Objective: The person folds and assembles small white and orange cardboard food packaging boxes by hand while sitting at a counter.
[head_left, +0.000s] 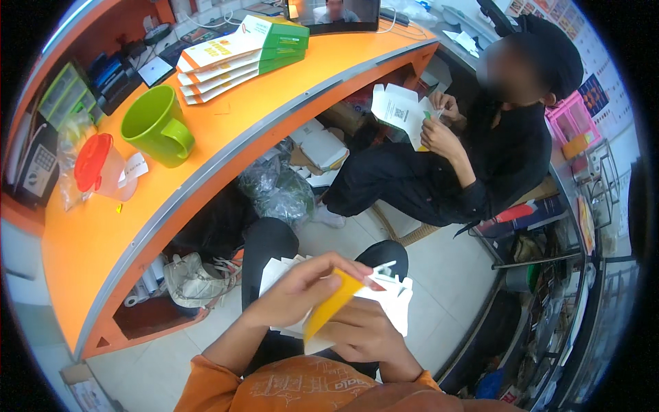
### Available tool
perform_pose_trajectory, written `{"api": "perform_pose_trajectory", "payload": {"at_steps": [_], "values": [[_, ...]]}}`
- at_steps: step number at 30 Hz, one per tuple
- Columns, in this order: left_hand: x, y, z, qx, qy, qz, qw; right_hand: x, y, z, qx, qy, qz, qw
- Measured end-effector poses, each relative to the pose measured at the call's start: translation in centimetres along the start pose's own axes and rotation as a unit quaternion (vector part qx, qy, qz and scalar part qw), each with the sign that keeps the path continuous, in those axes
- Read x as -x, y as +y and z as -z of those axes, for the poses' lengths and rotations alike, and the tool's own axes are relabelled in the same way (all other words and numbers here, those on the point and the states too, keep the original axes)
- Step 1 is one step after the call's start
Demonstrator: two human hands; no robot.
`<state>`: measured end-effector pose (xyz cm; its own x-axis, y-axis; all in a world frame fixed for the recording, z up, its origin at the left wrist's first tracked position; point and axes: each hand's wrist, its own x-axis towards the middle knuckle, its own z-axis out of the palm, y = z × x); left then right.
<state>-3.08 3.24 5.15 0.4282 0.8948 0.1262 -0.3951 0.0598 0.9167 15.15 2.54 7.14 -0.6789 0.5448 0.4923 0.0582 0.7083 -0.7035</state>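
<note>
A small paperboard carton with a yellow panel is between my hands, above my lap. My left hand has its thumb against the yellow panel, and its fingers reach over the top edge. From the other side, the curled fingers of my right hand grip the lower part of the carton. White flat carton blanks lie across my knees beneath both hands. My fingers hide much of the carton, so how far it is folded cannot be made out.
On the orange desk stand a green mug, a clear jug with a red lid and stacked folded cartons. Across from me a seated person handles a white carton. Plastic bags sit under the desk.
</note>
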Motion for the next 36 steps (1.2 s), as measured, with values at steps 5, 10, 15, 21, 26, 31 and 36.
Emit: {"api": "perform_pose_trajectory", "payload": {"at_steps": [5, 10, 15, 21, 26, 31, 36], "values": [[0.1, -0.5, -0.8, 0.009, -0.042, 0.021, 0.999, 1.5, 0.4, -1.6, 0.025, 0.001, -0.038, 0.999], [-0.3, -0.4, -1.6, -0.013, 0.076, -0.036, 0.996, 1.8, 0.6, -1.8, 0.021, 0.020, -0.045, 0.999], [-0.5, -0.2, -1.8, -0.057, 0.104, -0.062, 0.991, 0.6, -0.5, -1.6, -0.007, 0.028, -0.085, 0.996], [-0.7, -0.7, -1.6, -0.033, 0.066, -0.080, 0.994, 0.3, -1.2, -1.5, -0.004, 0.106, -0.037, 0.994], [-0.9, -0.5, -1.9, 0.026, 0.049, -0.022, 0.998, 0.4, -0.8, -0.8, -0.037, 0.090, -0.061, 0.993], [-1.1, -1.0, -1.8, 0.042, 0.096, -0.059, 0.993, 0.0, -1.3, -0.6, -0.052, 0.118, -0.074, 0.989], [-0.8, -1.3, -2.0, -0.141, 0.141, -0.206, 0.958, 0.8, -1.2, -1.1, -0.119, 0.184, -0.151, 0.964]]}}
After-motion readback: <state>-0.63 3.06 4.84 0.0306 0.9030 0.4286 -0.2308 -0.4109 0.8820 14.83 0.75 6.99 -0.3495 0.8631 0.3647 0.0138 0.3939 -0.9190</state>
